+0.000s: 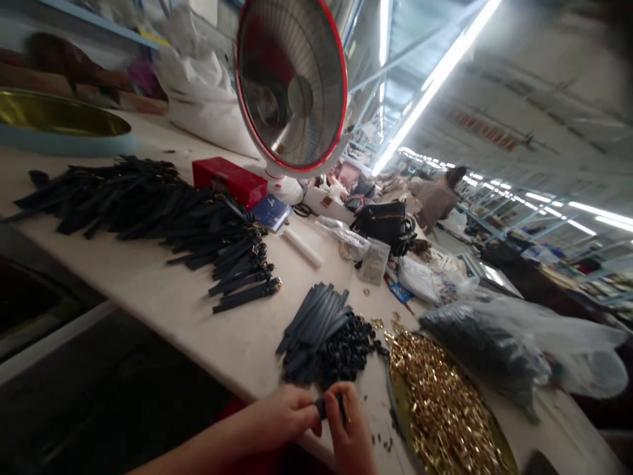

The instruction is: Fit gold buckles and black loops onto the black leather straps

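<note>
At the table's front edge, my left hand [291, 412] pinches a short black strap [321, 408]. Close beside it, my right hand [350, 429] is closed on the same strap, with a small gold-coloured piece partly showing between its fingers. Just beyond my hands lie a stack of flat black straps [314, 316] and a heap of small black loops [349, 346]. To the right, a round tray [401, 422] holds a large pile of gold metal buckles [445, 402]. Further left spreads a big pile of black straps with gold fittings [148, 204].
A round heater with a red rim [291, 86] stands behind a red box [230, 181] and a blue booklet [271, 212]. A white roll [302, 248] lies mid-table. Plastic bags [494, 343] sit at the right; a black bag [383, 224] stands further back.
</note>
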Motion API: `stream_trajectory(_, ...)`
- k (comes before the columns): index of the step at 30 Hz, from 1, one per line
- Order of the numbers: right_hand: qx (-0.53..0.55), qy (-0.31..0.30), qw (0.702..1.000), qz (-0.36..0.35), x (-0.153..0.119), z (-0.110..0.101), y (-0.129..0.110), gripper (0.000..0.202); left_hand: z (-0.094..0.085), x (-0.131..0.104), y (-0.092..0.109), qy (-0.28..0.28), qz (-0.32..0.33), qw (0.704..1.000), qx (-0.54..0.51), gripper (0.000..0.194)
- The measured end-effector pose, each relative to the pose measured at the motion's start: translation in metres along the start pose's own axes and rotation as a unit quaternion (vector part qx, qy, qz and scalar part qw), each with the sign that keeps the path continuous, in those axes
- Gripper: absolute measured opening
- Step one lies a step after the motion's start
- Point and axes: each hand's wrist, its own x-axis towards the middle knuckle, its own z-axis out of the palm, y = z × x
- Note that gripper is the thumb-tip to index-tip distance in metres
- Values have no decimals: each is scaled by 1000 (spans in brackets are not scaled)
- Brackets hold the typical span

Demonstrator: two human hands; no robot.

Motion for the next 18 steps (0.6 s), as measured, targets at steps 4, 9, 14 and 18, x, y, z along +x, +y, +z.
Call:
stream_trajectory(4,72,-3,997,10,-2,-5,-5,29,-6,-4,19,-5,38,998,53,26)
stream_trajectory(9,78,-14,997,-6,-10,-16,-4,26,4,-4,32,-14,33,993,113,35)
stream_trajectory(14,88,-83,992,-30,-21,-32,9,26,19,1,37,-28,18,986,162,32)
stream_trajectory(18,76,-65,994,-34,-25,-41,11,20,22,-2,52,-41,-6,985,170,31)
